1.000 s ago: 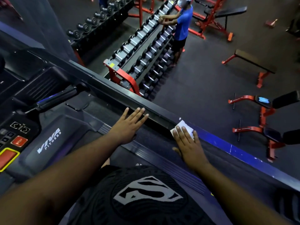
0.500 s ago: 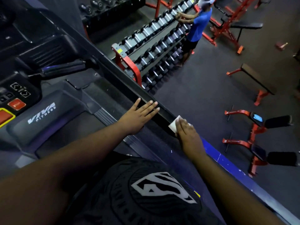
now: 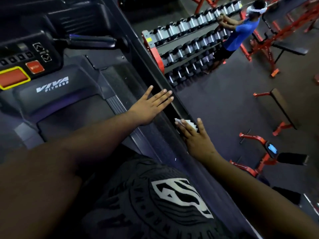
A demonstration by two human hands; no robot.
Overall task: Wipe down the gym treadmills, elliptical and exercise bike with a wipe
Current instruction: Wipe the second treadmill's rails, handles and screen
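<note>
Two flat hands; right hand (image 3: 195, 137) presses wipe (image 3: 187, 124)

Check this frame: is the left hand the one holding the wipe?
No. The left hand lies flat and bare on the treadmill rail; the white wipe is under the right hand.

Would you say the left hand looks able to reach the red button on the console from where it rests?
Probably yes: the left hand lies flat, holding nothing, and nothing stands between it and the red button.

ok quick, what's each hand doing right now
Left hand: open, fingers straight, flat on the treadmill side rail.
Right hand: open, straight fingers pressing the white wipe onto the rail.
</note>
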